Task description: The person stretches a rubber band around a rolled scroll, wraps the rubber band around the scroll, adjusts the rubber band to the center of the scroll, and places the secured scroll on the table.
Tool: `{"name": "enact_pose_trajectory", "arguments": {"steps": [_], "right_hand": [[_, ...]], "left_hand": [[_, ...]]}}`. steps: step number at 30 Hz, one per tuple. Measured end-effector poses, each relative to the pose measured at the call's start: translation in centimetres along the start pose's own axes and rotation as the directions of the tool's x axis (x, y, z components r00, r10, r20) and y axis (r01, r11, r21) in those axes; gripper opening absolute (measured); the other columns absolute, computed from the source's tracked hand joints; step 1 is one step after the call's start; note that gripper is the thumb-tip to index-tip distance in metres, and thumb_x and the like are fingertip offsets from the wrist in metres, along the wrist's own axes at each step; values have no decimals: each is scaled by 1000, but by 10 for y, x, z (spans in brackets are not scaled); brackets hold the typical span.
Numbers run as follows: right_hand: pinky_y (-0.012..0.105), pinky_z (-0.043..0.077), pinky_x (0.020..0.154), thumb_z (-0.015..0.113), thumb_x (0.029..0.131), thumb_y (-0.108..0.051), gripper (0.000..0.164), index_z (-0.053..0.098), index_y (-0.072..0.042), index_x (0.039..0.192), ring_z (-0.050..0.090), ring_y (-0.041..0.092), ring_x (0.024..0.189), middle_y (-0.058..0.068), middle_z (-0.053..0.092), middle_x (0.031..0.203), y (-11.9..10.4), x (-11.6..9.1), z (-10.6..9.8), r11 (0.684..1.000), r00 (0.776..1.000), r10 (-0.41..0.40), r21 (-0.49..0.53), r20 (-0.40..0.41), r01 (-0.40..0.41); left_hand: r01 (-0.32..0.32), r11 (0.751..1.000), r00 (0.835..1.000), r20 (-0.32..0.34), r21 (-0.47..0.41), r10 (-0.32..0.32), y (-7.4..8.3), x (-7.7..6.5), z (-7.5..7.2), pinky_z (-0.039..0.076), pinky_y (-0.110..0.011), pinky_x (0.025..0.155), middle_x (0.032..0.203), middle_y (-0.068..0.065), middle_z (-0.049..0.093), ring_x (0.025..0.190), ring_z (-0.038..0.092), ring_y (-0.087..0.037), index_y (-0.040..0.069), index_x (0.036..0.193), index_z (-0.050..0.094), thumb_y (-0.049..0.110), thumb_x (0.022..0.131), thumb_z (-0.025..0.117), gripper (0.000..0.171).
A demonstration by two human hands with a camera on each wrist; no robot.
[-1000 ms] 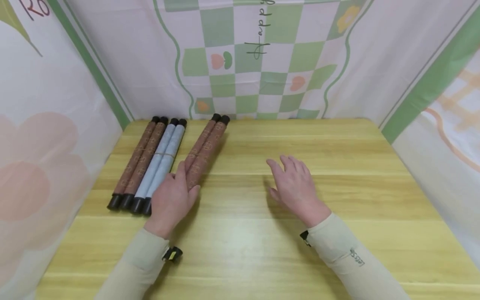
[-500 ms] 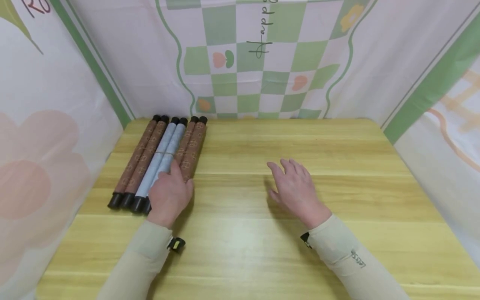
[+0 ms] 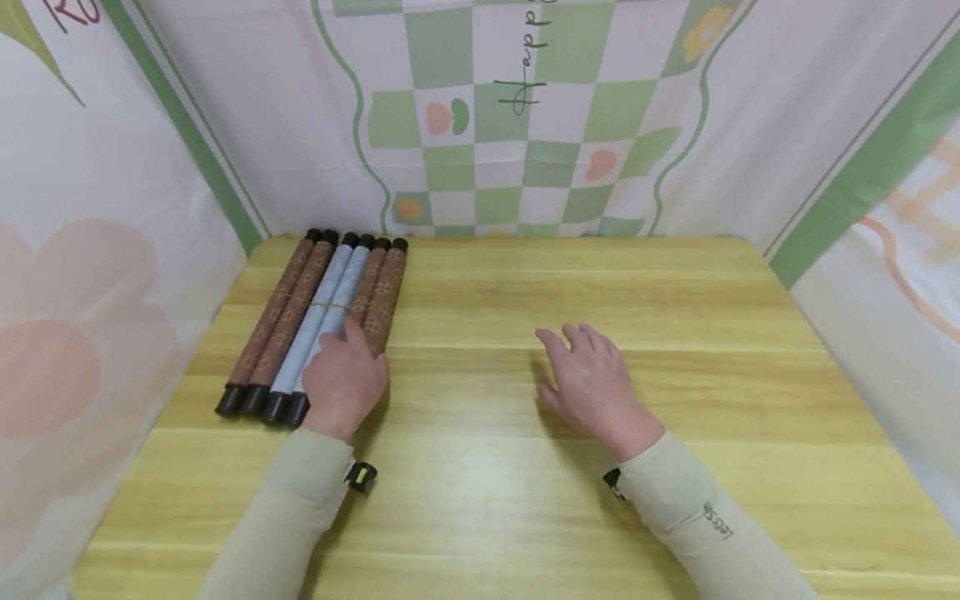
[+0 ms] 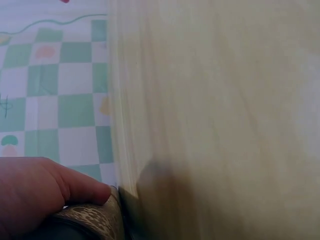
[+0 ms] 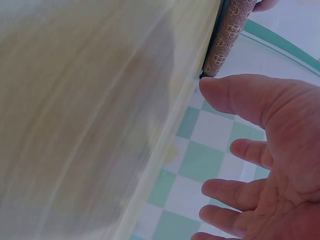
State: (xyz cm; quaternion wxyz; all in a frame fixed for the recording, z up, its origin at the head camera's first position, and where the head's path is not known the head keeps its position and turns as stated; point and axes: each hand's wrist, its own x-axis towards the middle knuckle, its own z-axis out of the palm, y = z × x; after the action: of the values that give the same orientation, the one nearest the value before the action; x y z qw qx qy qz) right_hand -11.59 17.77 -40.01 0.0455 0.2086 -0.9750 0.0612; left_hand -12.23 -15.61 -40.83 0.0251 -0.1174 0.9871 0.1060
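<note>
My left hand (image 3: pixel 345 379) grips the near part of a pair of brown patterned scrolls (image 3: pixel 381 287), hiding their lower ends. Its thumb (image 4: pixel 87 187) lies along the side of the outer brown scroll (image 4: pixel 95 220) in the left wrist view. Right against this pair, on its left, is a pale blue pair of scrolls (image 3: pixel 330 308) tied with a thin cord. Another brown pair (image 3: pixel 281 325) lies at the far left of the row. All have black end caps. Apart from the scrolls, my right hand (image 3: pixel 596 383) hovers over the table, fingers spread and holding nothing.
The wood-grain table (image 3: pixel 487 483) spreads under both arms. A white curtain with green checks (image 3: pixel 495 167) hangs behind its far edge, and printed cloth (image 3: pixel 82 333) hangs along the left and right sides.
My left hand has carried the right-hand brown scrolls leftward and down until they lie against the blue pair. My right hand has stayed nearly still.
</note>
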Motion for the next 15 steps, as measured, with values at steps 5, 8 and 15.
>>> {"name": "enact_pose_trajectory", "arguments": {"steps": [5,8,15], "right_hand": [[66,37,116,80,89,-34,78,45,-7,154,46,55,138,33,52,146,1,-1,2,1000,1000,4,-6,9,-4],[65,37,116,80,89,-34,78,44,-8,154,46,55,138,33,53,146,1,-1,2,1000,1000,2,-8,12,-1],[65,39,114,81,88,-35,79,45,-7,153,48,54,136,32,54,145,-1,-1,5,1000,1000,-8,-13,13,9]], "left_hand": [[-4,999,999,-32,39,6,5,2,0,48,-49,49,125,-39,53,61,61,-36,-5,161,25,40,102,56,81],[-12,999,999,-49,51,15,8,4,1,47,-48,47,120,-38,55,58,59,-34,-7,159,28,39,101,58,79],[-29,995,997,-70,90,35,8,3,6,52,-50,51,114,-38,56,66,63,-40,-9,157,30,41,99,66,84]]}}
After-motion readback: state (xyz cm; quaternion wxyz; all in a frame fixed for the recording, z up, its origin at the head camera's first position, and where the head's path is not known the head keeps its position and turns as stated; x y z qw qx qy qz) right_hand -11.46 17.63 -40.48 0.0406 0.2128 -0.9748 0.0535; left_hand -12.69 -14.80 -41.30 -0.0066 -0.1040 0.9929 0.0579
